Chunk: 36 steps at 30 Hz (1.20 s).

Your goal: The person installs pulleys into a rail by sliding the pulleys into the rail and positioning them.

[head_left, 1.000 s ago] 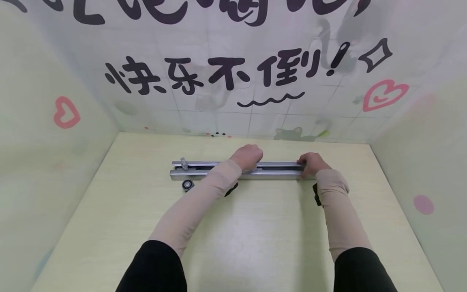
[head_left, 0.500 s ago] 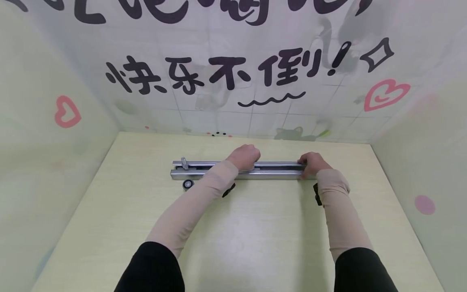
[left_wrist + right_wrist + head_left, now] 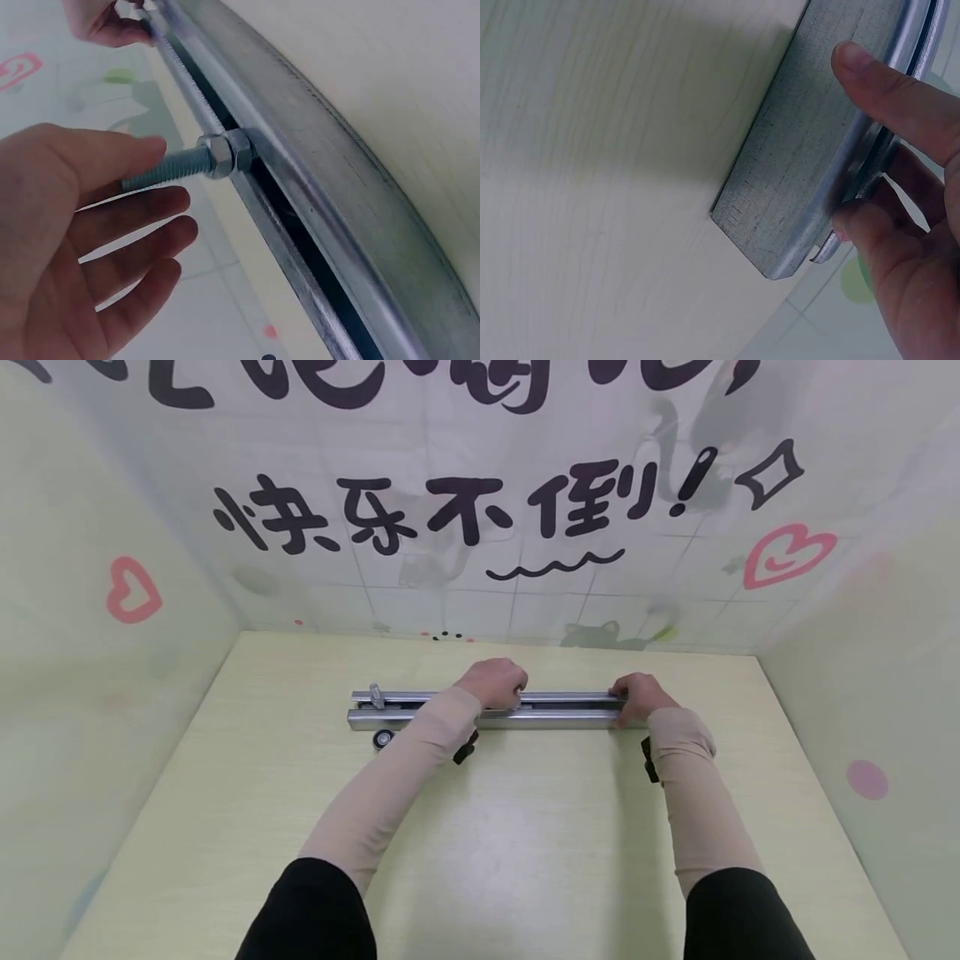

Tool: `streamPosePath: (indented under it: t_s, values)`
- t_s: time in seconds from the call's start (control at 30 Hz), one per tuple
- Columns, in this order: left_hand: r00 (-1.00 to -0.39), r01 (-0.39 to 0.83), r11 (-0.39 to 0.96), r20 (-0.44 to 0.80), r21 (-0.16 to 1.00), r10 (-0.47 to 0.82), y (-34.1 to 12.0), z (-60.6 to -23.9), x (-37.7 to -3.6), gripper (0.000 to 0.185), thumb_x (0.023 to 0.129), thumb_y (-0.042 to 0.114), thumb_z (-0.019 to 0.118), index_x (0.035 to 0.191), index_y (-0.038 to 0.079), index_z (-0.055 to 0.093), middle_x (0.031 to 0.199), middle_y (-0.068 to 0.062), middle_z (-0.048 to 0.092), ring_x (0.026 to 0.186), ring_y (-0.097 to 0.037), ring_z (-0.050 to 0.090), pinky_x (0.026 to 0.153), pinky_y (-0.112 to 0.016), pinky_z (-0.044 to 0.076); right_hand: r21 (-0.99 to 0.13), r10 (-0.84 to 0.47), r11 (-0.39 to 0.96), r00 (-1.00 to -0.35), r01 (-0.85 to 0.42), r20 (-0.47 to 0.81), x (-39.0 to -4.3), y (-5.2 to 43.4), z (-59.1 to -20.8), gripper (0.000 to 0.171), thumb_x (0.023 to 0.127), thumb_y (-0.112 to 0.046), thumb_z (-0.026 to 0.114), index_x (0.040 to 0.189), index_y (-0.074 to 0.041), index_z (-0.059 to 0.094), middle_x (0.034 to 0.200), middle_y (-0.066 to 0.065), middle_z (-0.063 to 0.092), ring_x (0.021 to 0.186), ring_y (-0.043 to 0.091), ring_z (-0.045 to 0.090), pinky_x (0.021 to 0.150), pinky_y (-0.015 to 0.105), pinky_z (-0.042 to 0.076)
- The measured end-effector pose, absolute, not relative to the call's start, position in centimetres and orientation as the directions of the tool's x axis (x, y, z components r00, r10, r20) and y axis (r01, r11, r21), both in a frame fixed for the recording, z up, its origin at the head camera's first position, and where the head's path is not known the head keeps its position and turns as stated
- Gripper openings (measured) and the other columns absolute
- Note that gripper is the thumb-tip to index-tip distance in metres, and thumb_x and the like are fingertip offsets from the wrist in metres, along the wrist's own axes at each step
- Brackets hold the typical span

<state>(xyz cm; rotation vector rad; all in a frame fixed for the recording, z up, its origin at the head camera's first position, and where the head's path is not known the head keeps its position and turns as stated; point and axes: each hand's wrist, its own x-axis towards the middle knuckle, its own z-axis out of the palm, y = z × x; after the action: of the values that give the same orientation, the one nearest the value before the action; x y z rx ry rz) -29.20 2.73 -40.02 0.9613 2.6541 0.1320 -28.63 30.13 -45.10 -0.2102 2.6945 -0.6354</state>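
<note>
A galvanised steel strut channel (image 3: 558, 720) lies across the far part of the table, its slot facing up. At its middle, my left hand (image 3: 493, 683) holds a threaded bolt (image 3: 172, 168) between thumb and index finger; the other fingers are loosely bent in the left wrist view. Two hex nuts (image 3: 219, 156) sit on this bolt where it meets the slot; its lower end is hidden inside. My right hand (image 3: 643, 695) grips the channel near its right end, thumb on the near side wall and fingers over the slot (image 3: 870, 161).
Another bolt-like metal piece (image 3: 377, 695) stands in the slot near the channel's left end. A small round black-and-silver wheel (image 3: 383, 739) lies just in front of that end. Printed sheets (image 3: 465, 602) wall in the table (image 3: 525, 843) at the back and sides.
My left hand has shifted a little to the left along the channel with the bolt. My right hand keeps its grip, and the channel stays in place.
</note>
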Motion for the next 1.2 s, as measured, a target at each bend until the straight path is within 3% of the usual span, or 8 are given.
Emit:
streamPosePath:
  t_s: [0.07, 0.13, 0.27, 0.5, 0.7, 0.83, 1.0, 1.2]
  values:
    - [-0.725, 0.59, 0.777, -0.28, 0.221, 0.63, 2.0, -39.8, -29.4, 0.028, 0.087, 0.018, 0.056, 0.112, 0.008, 0.062, 0.111, -0.004, 0.062, 0.098, -0.016, 0.056, 0.083, -0.03, 0.047, -0.46, -0.225, 0.886, -0.923, -0.061, -0.312, -28.7, 30.2, -45.2, 0.058, 0.057, -0.002, 0.08, 0.111, 0.007, 0.059, 0.11, 0.024, 0.059, 0.1, 0.036, 0.053, 0.093, 0.047, 0.041]
    - [-0.733, 0.567, 0.783, -0.277, 0.256, 0.621, 1.1, -39.3, -29.7, 0.04, 0.088, 0.026, 0.056, 0.124, 0.009, 0.054, 0.126, -0.005, 0.054, 0.115, -0.02, 0.05, 0.096, -0.034, 0.041, -0.46, -0.222, 0.886, -0.924, -0.057, -0.312, -28.7, 30.2, -45.3, 0.058, 0.057, -0.002, 0.08, 0.111, 0.006, 0.059, 0.11, 0.024, 0.059, 0.101, 0.036, 0.053, 0.094, 0.046, 0.04]
    - [-0.759, 0.522, 0.78, -0.229, 0.346, 0.609, -1.6, -38.0, -30.2, 0.05, 0.088, 0.031, 0.056, 0.131, 0.007, 0.046, 0.136, -0.008, 0.045, 0.126, -0.024, 0.039, 0.106, -0.037, 0.031, -0.46, -0.22, 0.886, -0.922, -0.054, -0.317, -28.8, 30.4, -45.3, 0.059, 0.058, -0.003, 0.08, 0.112, 0.007, 0.059, 0.112, 0.024, 0.059, 0.102, 0.036, 0.052, 0.095, 0.047, 0.04]
    - [-0.818, 0.465, 0.775, -0.126, 0.427, 0.561, -7.8, -36.5, -30.6, 0.054, 0.087, 0.025, 0.059, 0.131, -0.002, 0.043, 0.135, -0.018, 0.043, 0.127, -0.033, 0.036, 0.108, -0.042, 0.026, -0.444, -0.224, 0.893, -0.929, -0.074, -0.296, -28.6, 30.6, -45.4, 0.058, 0.057, -0.003, 0.08, 0.111, 0.007, 0.059, 0.112, 0.025, 0.059, 0.103, 0.037, 0.052, 0.094, 0.047, 0.04]
    - [-0.864, 0.35, 0.822, -0.186, 0.449, 0.469, -13.9, -37.0, -29.6, 0.06, 0.081, 0.008, 0.063, 0.133, -0.005, 0.037, 0.138, -0.023, 0.036, 0.128, -0.039, 0.03, 0.107, -0.049, 0.024, -0.457, -0.231, 0.886, -0.925, -0.073, -0.301, -28.5, 30.4, -45.3, 0.059, 0.058, -0.003, 0.079, 0.112, 0.007, 0.058, 0.113, 0.025, 0.058, 0.103, 0.038, 0.051, 0.095, 0.048, 0.039]
    - [-0.866, 0.311, 0.838, -0.23, 0.447, 0.444, -17.2, -38.3, -28.7, 0.066, 0.075, 0.001, 0.065, 0.133, -0.009, 0.035, 0.137, -0.028, 0.034, 0.126, -0.043, 0.029, 0.104, -0.052, 0.026, -0.449, -0.221, 0.891, -0.926, -0.065, -0.305, -28.6, 30.2, -45.0, 0.06, 0.057, -0.003, 0.079, 0.113, 0.006, 0.058, 0.113, 0.025, 0.057, 0.103, 0.037, 0.052, 0.094, 0.048, 0.04]
    - [-0.859, 0.294, 0.834, -0.253, 0.467, 0.445, -19.5, -41.2, -27.7, 0.072, 0.069, 0.003, 0.072, 0.131, -0.009, 0.038, 0.135, -0.028, 0.037, 0.125, -0.045, 0.031, 0.104, -0.054, 0.025, -0.452, -0.21, 0.891, -0.927, -0.05, -0.311, -28.5, 30.2, -45.0, 0.061, 0.057, -0.004, 0.08, 0.113, 0.006, 0.058, 0.114, 0.025, 0.057, 0.103, 0.037, 0.051, 0.094, 0.048, 0.039]
    - [-0.867, 0.293, 0.821, -0.226, 0.49, 0.445, -20.1, -44.1, -27.5, 0.068, 0.067, 0.008, 0.075, 0.126, -0.009, 0.045, 0.124, -0.026, 0.05, 0.115, -0.042, 0.044, 0.1, -0.053, 0.032, -0.462, -0.212, 0.886, -0.927, -0.049, -0.308, -28.3, 30.1, -45.1, 0.06, 0.057, -0.003, 0.08, 0.112, 0.006, 0.058, 0.114, 0.026, 0.057, 0.103, 0.037, 0.051, 0.095, 0.049, 0.039]
